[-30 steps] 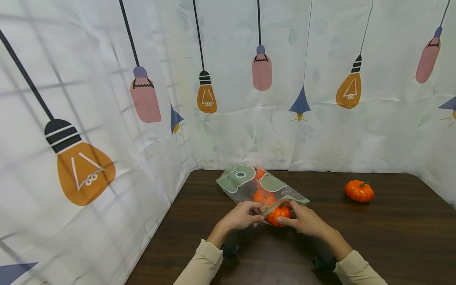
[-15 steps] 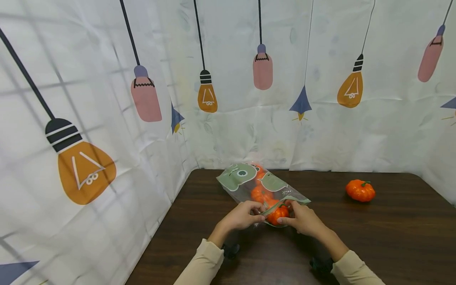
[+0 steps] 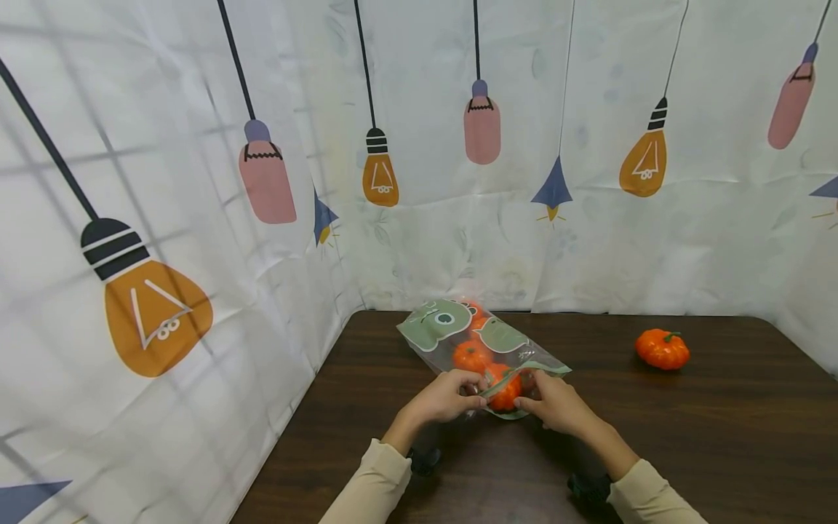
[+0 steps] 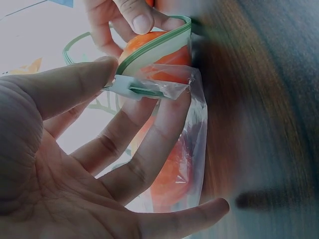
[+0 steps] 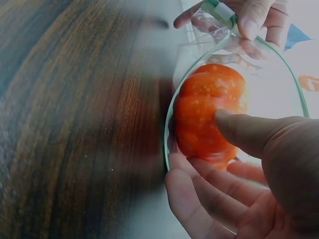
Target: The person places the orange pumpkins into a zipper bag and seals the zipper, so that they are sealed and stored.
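A clear zip bag (image 3: 440, 353) with green animal prints lies on the table, its green-rimmed mouth toward me. My left hand (image 3: 448, 395) pinches the bag's mouth at the white slider (image 4: 124, 85), thumb on one side and fingers on the other. An orange pumpkin (image 5: 209, 109) sits just inside the opening. My right hand (image 3: 555, 402) holds it at its near side, thumb (image 5: 239, 127) on the skin and fingers curled below, partly within the bag. Deeper in the bag another orange pumpkin (image 3: 473, 356) shows through the plastic, with more orange behind the prints.
One more orange pumpkin (image 3: 663, 349) with a green stem stands at the back right of the dark wooden table (image 3: 720, 429). A white curtain (image 3: 419, 247) printed with lamps hangs behind the table and along its left side.
The pumpkin in my right hand has moved left and deeper into the bag, and its green stem has turned out of sight. The pumpkin behind it has shifted left. My left hand stays put.
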### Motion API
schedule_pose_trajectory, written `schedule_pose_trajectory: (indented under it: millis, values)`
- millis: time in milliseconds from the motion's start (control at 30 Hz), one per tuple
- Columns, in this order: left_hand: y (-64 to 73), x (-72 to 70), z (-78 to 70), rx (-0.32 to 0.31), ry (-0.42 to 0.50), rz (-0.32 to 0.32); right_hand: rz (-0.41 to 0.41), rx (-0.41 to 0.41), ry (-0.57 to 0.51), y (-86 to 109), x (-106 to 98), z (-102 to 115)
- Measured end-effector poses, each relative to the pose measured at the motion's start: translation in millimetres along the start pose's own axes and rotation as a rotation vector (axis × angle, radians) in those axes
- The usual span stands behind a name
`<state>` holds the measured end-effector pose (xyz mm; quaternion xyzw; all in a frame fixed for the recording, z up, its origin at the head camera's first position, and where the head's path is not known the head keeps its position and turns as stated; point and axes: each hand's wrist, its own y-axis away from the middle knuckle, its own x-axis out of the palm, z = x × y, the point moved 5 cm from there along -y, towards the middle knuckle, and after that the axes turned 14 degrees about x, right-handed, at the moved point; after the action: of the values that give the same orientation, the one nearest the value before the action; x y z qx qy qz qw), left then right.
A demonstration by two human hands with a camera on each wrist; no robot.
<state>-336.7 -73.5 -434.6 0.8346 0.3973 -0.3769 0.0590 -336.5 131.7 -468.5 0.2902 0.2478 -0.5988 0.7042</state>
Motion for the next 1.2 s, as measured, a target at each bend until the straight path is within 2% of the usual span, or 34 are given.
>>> schedule_pose_trajectory:
  millis: [133, 300, 567, 667, 900, 1200]
  values:
    - [0.3, 0.2, 0.5, 0.001, 0.014, 0.004, -0.02, 0.034, 0.004, 2.2, -0.2, 1.3]
    - [0.8, 0.9, 0.0, 0.011, 0.034, 0.007, -0.001, -0.014, 0.011, 2.8, -0.1, 3.5]
    - [0.6, -0.9, -0.3, 0.02, -0.017, 0.002, 0.061, -0.118, 0.0, 1.3, 0.9, 3.8]
    - [-0.1, -1.4, 0.4, 0.017, -0.043, 0.004, 0.081, -0.145, 0.035, 0.8, 2.2, 4.1]
    - [0.6, -2.5, -0.5, 0.012, -0.065, 0.003, 0.068, -0.216, 0.16, 4.6, 2.6, 8.4]
    - [1.2, -2.8, 0.0, 0.005, -0.076, -0.022, 0.128, -0.26, 0.197, 5.4, 7.9, 9.4]
